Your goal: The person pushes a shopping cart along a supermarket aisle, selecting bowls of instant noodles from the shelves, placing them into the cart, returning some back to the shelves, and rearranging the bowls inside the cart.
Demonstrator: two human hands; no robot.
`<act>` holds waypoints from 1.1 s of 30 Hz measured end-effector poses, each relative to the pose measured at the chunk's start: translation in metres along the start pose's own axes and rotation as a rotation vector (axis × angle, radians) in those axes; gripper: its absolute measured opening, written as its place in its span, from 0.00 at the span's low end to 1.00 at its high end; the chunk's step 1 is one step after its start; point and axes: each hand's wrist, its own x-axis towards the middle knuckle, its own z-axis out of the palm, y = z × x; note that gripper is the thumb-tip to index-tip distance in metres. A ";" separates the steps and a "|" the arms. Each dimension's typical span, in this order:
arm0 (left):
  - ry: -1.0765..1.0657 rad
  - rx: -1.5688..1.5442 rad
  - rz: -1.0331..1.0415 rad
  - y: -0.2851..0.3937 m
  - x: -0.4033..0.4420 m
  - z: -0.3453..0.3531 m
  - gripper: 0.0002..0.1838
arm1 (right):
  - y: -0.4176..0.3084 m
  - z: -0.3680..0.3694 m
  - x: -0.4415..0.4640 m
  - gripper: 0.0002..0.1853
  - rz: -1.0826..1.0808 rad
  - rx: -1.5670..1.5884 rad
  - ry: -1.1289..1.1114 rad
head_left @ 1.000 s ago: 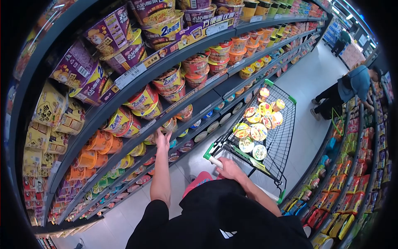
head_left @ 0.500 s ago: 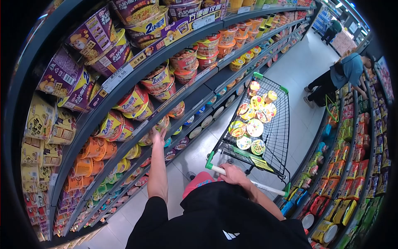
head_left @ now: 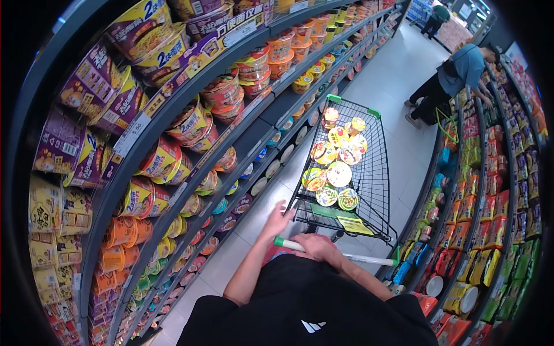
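My left hand is off the shelf, fingers apart and holding nothing, just left of the cart's handle end. My right hand is wrapped round the white and green handle of the black wire shopping cart. Several round instant noodle cups and bowls lie in the cart, among them a white-lidded one and a green-patterned one. A yellow label shows near the handle side of the basket.
Long shelves of noodle bowls curve along the left. Shelves of colourful packets line the right. A person in a blue top bends toward the right shelves, beside a green-handled basket. Another person stands far down the aisle.
My left hand has come away from the lower shelf and moved right, close to the cart handle. My right hand stays on the handle. The shelves have shifted left in view.
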 end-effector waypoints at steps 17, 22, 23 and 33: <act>0.006 0.616 -0.006 0.051 -0.026 0.011 0.37 | 0.066 -0.069 0.003 0.13 0.193 0.364 0.715; 0.025 0.665 -0.018 0.054 -0.027 0.016 0.36 | 0.181 -0.072 0.030 0.29 0.315 0.342 0.464; 0.035 0.671 -0.010 0.052 -0.027 0.017 0.35 | 0.211 -0.073 0.040 0.30 0.388 0.408 0.431; 0.089 0.643 -0.009 0.056 -0.005 0.034 0.35 | 0.415 -0.067 0.093 0.39 0.925 0.667 0.738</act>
